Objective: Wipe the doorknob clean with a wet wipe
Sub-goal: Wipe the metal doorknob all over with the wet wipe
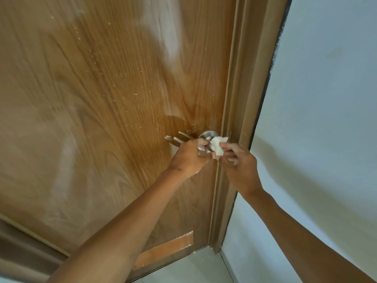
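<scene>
Reaching up from below, two bare forearms meet at a brushed silver metal doorknob (206,139). The left hand (188,155) has its fingers (202,142) closed around the knob's near side. The right hand (237,160) has its fingers (228,149) pinched together on a crumpled white wet wipe (218,146), which touches the knob just beside the left fingers. Beyond them spreads the glossy brown wood-grain door (102,88), flecked with pale droplets, its brown frame (240,99) to the right of the fingers against a pale wall (326,99).
</scene>
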